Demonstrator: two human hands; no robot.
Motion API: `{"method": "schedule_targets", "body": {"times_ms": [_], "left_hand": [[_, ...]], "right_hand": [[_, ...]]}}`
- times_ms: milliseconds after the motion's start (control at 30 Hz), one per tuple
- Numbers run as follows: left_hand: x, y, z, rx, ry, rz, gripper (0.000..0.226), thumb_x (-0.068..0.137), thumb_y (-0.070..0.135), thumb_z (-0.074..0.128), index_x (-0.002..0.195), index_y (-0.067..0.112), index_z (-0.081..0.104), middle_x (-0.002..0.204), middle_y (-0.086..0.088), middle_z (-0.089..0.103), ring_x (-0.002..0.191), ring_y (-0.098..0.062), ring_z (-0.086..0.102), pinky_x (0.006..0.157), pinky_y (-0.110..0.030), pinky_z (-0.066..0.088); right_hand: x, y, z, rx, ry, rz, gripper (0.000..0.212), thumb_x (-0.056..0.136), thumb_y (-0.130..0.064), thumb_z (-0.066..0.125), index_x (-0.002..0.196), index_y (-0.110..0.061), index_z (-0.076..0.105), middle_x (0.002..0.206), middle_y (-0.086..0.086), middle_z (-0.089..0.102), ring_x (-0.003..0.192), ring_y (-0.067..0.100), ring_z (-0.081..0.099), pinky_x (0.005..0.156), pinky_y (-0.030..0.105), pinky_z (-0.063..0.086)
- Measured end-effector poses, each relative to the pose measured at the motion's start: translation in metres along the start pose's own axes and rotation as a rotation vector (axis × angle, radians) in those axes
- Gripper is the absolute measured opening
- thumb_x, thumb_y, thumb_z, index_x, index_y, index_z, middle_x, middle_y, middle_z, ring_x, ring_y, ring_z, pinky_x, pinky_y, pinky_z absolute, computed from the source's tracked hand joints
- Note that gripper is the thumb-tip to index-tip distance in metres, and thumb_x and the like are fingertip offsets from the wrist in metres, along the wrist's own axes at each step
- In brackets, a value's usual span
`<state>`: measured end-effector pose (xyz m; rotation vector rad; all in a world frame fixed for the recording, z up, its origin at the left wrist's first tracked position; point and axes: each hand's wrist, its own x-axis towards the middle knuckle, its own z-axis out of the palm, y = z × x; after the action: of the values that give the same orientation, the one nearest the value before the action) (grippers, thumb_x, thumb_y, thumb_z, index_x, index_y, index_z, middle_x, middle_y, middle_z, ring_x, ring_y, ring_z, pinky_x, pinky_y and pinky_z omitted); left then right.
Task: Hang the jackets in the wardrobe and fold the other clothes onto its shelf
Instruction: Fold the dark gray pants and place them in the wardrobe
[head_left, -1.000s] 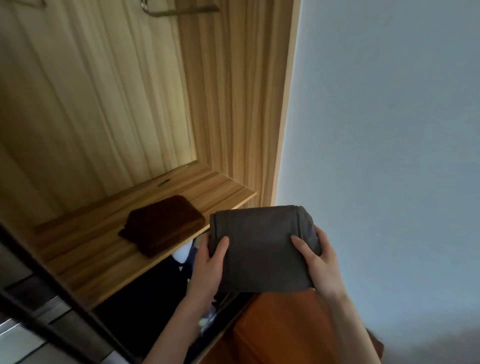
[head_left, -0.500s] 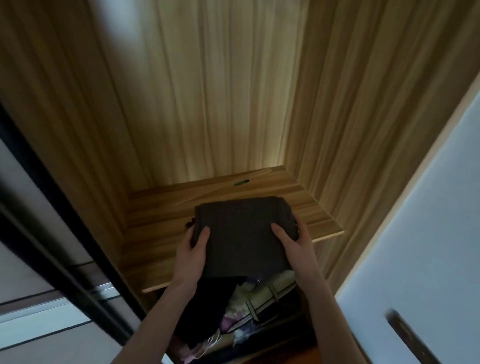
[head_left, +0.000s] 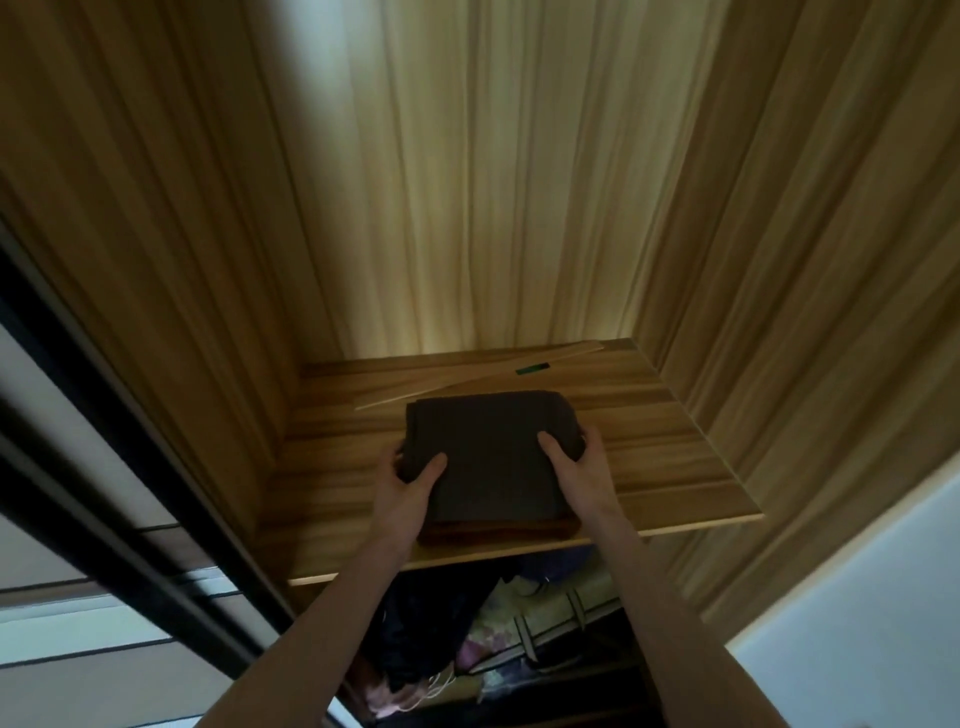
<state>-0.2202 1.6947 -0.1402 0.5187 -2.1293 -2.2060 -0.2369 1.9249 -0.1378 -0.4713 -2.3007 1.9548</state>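
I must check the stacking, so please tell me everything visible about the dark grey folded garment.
The dark grey folded garment is a flat, roughly rectangular bundle of matte cloth. It lies on a brown folded garment, whose front edge shows beneath, on the wooden shelf. The left hand and right hand grip its sides, thumbs on top.

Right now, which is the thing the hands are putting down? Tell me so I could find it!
Look inside the wooden wardrobe, at its shelf. In the middle of it lies a stack of two folded clothes, and both hands, the left hand and the right hand, hold the top one: the dark grey folded cloth. Under it peeks a reddish-brown folded cloth, so pick the grey one on top.
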Motion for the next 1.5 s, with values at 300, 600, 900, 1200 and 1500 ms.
{"method": "schedule_targets", "body": {"times_ms": [300, 600, 900, 1200, 1500], "left_hand": [[0.024, -0.035, 0.007, 0.055, 0.007, 0.010, 0.064, 0.094, 0.030, 0.076, 0.150, 0.021, 0.045, 0.132, -0.007, 0.062, 0.111, -0.023, 0.064, 0.088, -0.033, 0.057], [0.037, -0.046, 0.011, 0.168, -0.002, 0.036, 0.064, 0.096, 0.036, 0.073, 0.152, 0.024, 0.044, 0.133, -0.004, 0.060, 0.121, -0.025, 0.061, 0.096, -0.035, 0.055], [0.022, -0.049, 0.004, 0.711, -0.056, 0.570, 0.053, 0.107, 0.032, 0.053, 0.156, 0.021, 0.039, 0.153, 0.001, 0.048, 0.139, -0.014, 0.046, 0.118, -0.036, 0.041], [0.013, -0.061, -0.003, 0.793, -0.229, 0.562, 0.063, 0.107, 0.042, 0.050, 0.163, 0.023, 0.027, 0.162, 0.000, 0.039, 0.145, -0.010, 0.040, 0.120, -0.027, 0.035], [-0.011, -0.036, -0.028, 0.709, -0.142, 0.630, 0.056, 0.108, 0.044, 0.047, 0.160, 0.028, 0.035, 0.155, 0.005, 0.048, 0.136, -0.005, 0.045, 0.116, -0.036, 0.042]], "right_hand": [[0.026, 0.024, 0.010, -0.106, -0.052, 0.098, 0.066, 0.098, -0.040, 0.069, 0.151, -0.014, 0.040, 0.130, 0.003, 0.057, 0.127, 0.030, 0.057, 0.094, 0.034, 0.049], [0.036, 0.034, 0.011, -0.176, -0.055, 0.071, 0.063, 0.100, -0.041, 0.066, 0.152, -0.015, 0.041, 0.134, 0.005, 0.058, 0.128, 0.029, 0.057, 0.096, 0.035, 0.048], [0.002, 0.055, 0.017, -0.561, 0.188, -0.353, 0.064, 0.107, -0.044, 0.045, 0.163, -0.023, 0.024, 0.165, 0.005, 0.027, 0.149, 0.025, 0.032, 0.119, 0.048, 0.035], [-0.014, 0.076, 0.024, -0.557, -0.049, -0.432, 0.069, 0.103, -0.055, 0.032, 0.163, -0.021, 0.026, 0.166, 0.002, 0.034, 0.155, 0.017, 0.025, 0.126, 0.043, 0.028], [-0.033, 0.049, 0.022, -0.510, -0.031, -0.476, 0.067, 0.103, -0.060, 0.033, 0.162, -0.027, 0.028, 0.164, 0.002, 0.038, 0.152, 0.020, 0.032, 0.125, 0.046, 0.029]]}}
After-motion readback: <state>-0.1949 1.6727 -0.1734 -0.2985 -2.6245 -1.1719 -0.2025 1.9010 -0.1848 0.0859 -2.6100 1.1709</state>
